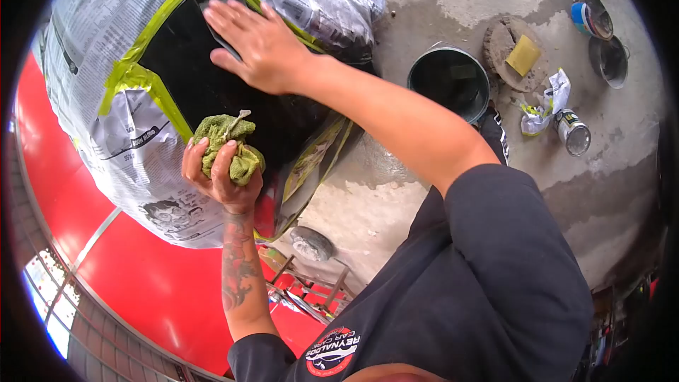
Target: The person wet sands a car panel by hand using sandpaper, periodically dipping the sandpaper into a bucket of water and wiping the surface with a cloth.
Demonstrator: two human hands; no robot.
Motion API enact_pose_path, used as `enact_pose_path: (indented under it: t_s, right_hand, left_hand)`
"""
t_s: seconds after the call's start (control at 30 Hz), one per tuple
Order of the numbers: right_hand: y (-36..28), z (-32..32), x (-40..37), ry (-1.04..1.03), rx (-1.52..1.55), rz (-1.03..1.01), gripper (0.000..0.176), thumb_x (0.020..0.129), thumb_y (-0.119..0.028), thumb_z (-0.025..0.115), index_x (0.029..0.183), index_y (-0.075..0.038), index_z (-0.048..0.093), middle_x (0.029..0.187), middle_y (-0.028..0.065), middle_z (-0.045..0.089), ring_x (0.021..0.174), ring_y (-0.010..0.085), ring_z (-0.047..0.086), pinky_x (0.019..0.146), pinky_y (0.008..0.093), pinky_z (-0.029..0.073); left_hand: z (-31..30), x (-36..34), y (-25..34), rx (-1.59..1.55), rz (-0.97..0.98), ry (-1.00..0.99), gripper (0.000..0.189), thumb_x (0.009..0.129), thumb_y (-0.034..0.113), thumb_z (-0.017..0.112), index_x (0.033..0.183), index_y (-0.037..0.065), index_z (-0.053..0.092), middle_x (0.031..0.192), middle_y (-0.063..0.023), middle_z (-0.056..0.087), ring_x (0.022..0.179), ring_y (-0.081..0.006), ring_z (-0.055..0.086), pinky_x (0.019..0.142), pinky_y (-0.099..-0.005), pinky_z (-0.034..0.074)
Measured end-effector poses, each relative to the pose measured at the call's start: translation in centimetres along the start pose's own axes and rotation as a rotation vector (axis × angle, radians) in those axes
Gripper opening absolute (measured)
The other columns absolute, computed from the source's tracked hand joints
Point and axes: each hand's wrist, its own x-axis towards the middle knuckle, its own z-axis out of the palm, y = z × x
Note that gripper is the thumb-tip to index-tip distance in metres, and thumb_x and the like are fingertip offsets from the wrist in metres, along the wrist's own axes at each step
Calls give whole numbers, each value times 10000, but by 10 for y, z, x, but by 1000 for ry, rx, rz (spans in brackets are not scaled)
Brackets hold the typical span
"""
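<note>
My left hand (223, 177) is wrapped around a bunched, wet-looking green cloth (237, 159), held up close to the lower edge of a glossy black panel (191, 56). My right hand (251, 46) lies flat near the top of that panel, fingers stretched out and thumb apart. A thin grey piece (225, 47) shows along its edge between thumb and fingers; most of it is hidden under the palm. Yellow-green masking tape (159, 14) borders the panel, with printed newspaper (113, 18) covering the bodywork around it.
Red car bodywork (134, 283) curves below the newspaper. On the concrete floor stand a dark bucket of water (449, 85) and a round stump (498, 53) bearing a yellow block (523, 55). Cans (573, 134), a crumpled wrapper (544, 110) and a grey stone (311, 244) lie around.
</note>
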Motion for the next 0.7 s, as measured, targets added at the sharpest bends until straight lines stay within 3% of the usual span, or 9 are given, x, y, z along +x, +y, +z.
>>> enact_pose_path:
  t_s: [0.2, 0.27, 0.37, 0.5, 0.57, 0.7]
  right_hand:
    - [-25, -16, -57, -114, 32, 77, 688, 1047, -451, 513, 1574, -38, 359, 1651, 164, 348, 1513, 362, 349, 1189, 641, 271]
    - [-18, -10, -37, -39, -5, 28, 685, 1044, -446, 520, 1570, -35, 365, 1649, 159, 354, 1504, 366, 364, 1187, 644, 270]
    - [1, 3, 25, 31, -92, 5, 687, 1053, -476, 475, 1565, -30, 373, 1649, 167, 351, 1502, 356, 371, 1201, 643, 244]
    - [-12, -1, 27, -56, -55, 118, 688, 1067, -501, 425, 1571, -37, 363, 1663, 157, 324, 1536, 332, 313, 1222, 654, 194]
    - [-22, -4, 11, -31, -86, 77, 697, 1064, -494, 433, 1579, -31, 350, 1650, 159, 349, 1534, 341, 316, 1191, 721, 174]
    - [-5, 2, 44, 44, -168, 106, 674, 1057, -479, 445, 1542, -14, 400, 1623, 167, 392, 1525, 396, 312, 1183, 734, 174]
  left_hand:
    - [-1, 1, 0, -9, 3, 9, 317, 867, 342, 745, 1123, 170, 673, 1276, -157, 561, 1218, -367, 523, 1052, -559, 462]
    - [-1, 3, 1, -11, 4, 5, 321, 866, 342, 747, 1124, 168, 673, 1274, -157, 561, 1218, -367, 523, 1051, -558, 462]
    - [-3, 6, 4, -33, 1, -16, 383, 784, 142, 778, 1148, 148, 660, 1292, -165, 541, 1231, -399, 522, 1054, -558, 460]
    - [-3, 5, 5, -36, -9, -28, 393, 781, 148, 783, 1155, 150, 663, 1295, -166, 542, 1230, -403, 520, 1056, -560, 458]
    - [-3, 4, 3, -32, -1, -22, 391, 786, 158, 786, 1158, 149, 665, 1297, -167, 542, 1230, -402, 520, 1057, -560, 456]
    - [-6, 5, 5, -31, 1, -31, 396, 794, 171, 788, 1168, 146, 662, 1299, -169, 540, 1230, -400, 520, 1057, -563, 454]
